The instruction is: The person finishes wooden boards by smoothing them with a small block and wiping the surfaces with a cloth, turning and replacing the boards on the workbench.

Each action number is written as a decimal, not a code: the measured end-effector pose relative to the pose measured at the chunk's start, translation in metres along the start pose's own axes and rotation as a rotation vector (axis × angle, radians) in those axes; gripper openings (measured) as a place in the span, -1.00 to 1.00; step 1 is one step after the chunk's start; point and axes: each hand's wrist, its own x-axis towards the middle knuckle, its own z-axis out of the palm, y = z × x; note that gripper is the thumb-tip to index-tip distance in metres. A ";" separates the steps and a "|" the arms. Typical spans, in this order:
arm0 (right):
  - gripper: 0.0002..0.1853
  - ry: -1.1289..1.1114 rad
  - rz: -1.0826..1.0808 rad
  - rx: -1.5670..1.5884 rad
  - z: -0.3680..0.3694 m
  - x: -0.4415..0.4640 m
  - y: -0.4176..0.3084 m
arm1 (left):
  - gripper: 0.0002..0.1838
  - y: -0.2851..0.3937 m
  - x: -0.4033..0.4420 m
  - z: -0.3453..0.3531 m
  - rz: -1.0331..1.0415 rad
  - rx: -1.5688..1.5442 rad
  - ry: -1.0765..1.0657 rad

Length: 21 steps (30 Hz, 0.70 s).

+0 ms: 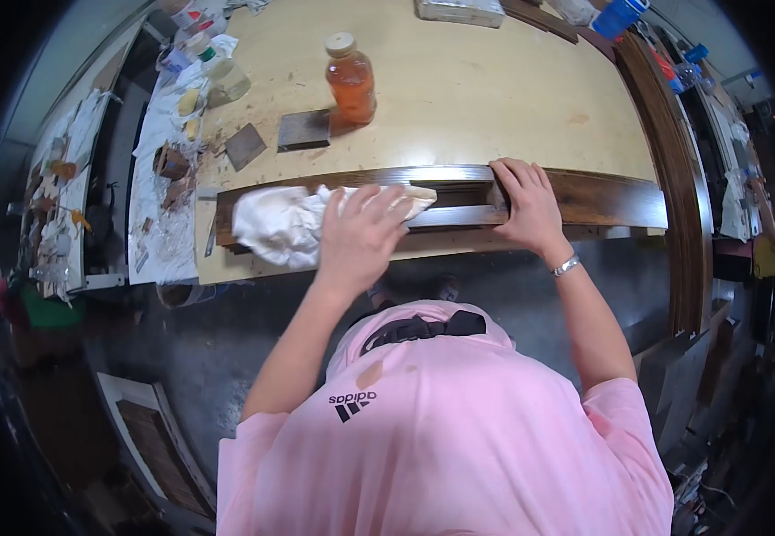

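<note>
A long dark-brown wooden piece (584, 198) with a slot in its middle lies along the near edge of the table. My left hand (361, 237) is closed on a crumpled white cloth (276, 223), which rests on the left part of the wood. My right hand (529, 204) grips the wood just right of the slot, fingers over the far edge and thumb on the near side. Beyond the wood stand a bottle of amber liquid (352, 85) with a pale cap, a dark flat block (304, 130) and a small brown square sheet (245, 146).
The yellowish tabletop (477, 98) carries a second bottle (225, 76) at the left, near a stained white covering (160, 134). Long dark boards (673, 179) line the right side. A framed panel (155, 438) leans low at the left. A co-worker's arm (765, 210) shows far right.
</note>
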 end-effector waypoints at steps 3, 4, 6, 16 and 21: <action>-0.05 -0.026 0.016 0.027 -0.002 0.000 -0.002 | -0.72 -0.074 -0.036 -0.016 -0.158 0.141 0.152; -0.04 0.008 0.015 -0.007 -0.003 -0.001 -0.004 | -0.71 -0.114 -0.058 -0.027 -0.244 0.090 0.275; -0.03 0.075 0.010 -0.071 -0.006 -0.003 -0.010 | -0.72 -0.181 -0.115 -0.067 -0.481 0.256 0.232; -0.45 0.137 -0.012 0.028 -0.027 -0.036 0.000 | -0.68 -0.149 -0.126 -0.109 -0.873 -0.247 0.687; -0.74 0.361 0.043 0.090 -0.057 -0.028 -0.021 | -0.71 -0.097 -0.055 -0.101 -0.528 -0.363 0.611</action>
